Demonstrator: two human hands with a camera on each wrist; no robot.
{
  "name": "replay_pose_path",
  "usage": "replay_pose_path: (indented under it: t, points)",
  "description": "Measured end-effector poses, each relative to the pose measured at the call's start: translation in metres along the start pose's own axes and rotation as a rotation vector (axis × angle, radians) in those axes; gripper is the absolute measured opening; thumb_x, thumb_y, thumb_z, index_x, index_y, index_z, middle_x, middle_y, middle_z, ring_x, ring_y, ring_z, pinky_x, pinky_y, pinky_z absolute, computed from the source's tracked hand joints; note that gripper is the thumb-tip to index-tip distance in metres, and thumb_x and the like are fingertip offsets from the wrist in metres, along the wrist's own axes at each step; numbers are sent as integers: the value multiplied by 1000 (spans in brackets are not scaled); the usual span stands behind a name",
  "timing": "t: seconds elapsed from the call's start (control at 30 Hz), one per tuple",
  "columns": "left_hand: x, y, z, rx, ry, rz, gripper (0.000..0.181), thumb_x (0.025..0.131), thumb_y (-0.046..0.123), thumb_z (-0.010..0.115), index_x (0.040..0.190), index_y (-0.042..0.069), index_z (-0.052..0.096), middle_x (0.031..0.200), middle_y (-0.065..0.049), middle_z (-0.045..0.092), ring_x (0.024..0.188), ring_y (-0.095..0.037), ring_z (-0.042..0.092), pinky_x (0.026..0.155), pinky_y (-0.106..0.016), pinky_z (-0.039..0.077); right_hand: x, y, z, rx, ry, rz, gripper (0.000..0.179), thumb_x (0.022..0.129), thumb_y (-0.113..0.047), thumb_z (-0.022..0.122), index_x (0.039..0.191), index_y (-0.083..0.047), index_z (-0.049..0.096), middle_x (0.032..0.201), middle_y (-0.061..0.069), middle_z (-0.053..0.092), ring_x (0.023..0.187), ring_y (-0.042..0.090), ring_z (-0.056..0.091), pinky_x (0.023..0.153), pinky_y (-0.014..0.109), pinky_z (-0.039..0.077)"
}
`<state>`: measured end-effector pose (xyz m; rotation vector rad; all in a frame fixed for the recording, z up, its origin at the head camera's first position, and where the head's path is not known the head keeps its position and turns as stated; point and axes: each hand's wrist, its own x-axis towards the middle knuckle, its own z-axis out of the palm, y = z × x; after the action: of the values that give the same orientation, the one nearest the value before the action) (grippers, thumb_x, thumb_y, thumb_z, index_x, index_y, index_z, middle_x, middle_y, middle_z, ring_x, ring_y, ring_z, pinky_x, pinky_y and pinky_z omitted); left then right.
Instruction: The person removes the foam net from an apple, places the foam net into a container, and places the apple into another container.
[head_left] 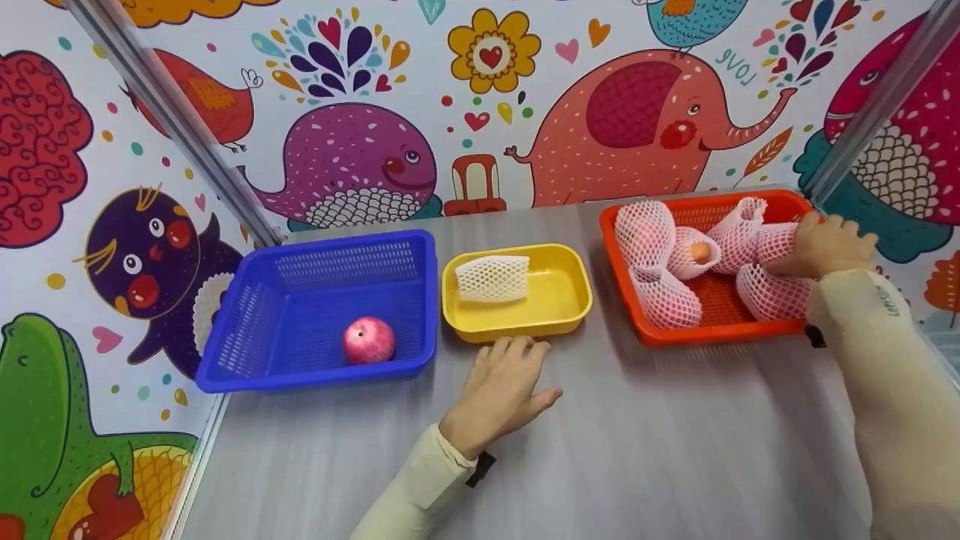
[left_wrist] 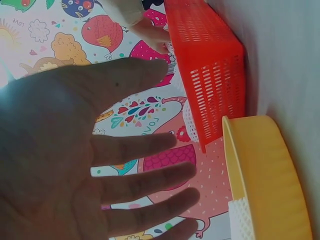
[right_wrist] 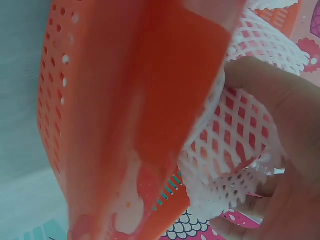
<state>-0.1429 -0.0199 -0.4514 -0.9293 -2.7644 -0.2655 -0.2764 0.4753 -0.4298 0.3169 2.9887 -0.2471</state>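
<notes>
My right hand [head_left: 829, 246] reaches into the red basket [head_left: 720, 335] at the right. It grips a red fruit in a white foam net [right_wrist: 235, 130], thumb on one side and fingers curled round the other; in the head view the hand partly hides this netted fruit [head_left: 777, 241]. Several more netted fruits [head_left: 670, 301] lie around it. My left hand [head_left: 499, 390] hovers near the front of the yellow tray [head_left: 559, 324], fingers extended and holding nothing. An empty white foam net [head_left: 493, 279] lies in that tray.
A blue basket [head_left: 319, 379] stands at the left with one bare red-pink fruit [head_left: 369, 340] in it. All three containers sit on a grey table [head_left: 600, 450]. Behind and to the left rise walls printed with cartoon animals [head_left: 360, 161], framed by metal posts [head_left: 180, 124].
</notes>
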Motion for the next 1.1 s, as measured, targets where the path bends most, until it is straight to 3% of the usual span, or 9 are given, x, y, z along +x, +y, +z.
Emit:
replay_pose_path:
  t: [0.23,0.4,0.57,0.67,0.9,1.1]
  points:
    - [-1,-3,0,-26,-35,-20,57,88,53,72,127,12,64,117,-6,64,104,-26,60,86,-43,50,-12,3,-8,36,48,12,126,64,-65,84,136,19,25,120,45,31,106,60,29,93,81,27]
    - [-2,-5,0,-52,-52,-32,56,89,52,71,127,12,64,118,-6,64,105,-26,59,87,-43,50,-25,0,-14,149,107,-32,123,67,-70,79,136,13,22,121,41,28,104,56,34,85,77,39]
    - [-4,-6,0,-83,-63,-38,54,89,51,71,127,12,64,118,-6,64,105,-26,59,88,-43,50,-35,-6,-11,235,126,-66,123,71,-65,79,144,11,16,127,40,22,108,56,33,84,76,40]
    - [-5,-7,0,-93,-66,-38,54,89,51,71,127,12,64,118,-6,64,105,-26,59,88,-43,50,-38,-11,-7,221,116,-86,126,72,-62,81,148,11,13,126,40,21,109,56,31,83,76,41]
    - [-9,-7,0,-119,-56,-43,52,89,50,71,126,14,65,117,-5,64,106,-25,59,87,-42,50,-45,-21,-5,179,115,-128,110,72,-56,84,134,16,30,128,39,20,111,56,28,80,75,43]
    - [-13,-12,-4,-119,-37,-43,50,89,48,73,124,13,66,115,-5,65,103,-26,60,85,-41,50,-65,-40,-10,167,138,-214,104,74,-45,86,137,15,27,127,40,29,112,55,29,84,75,41]
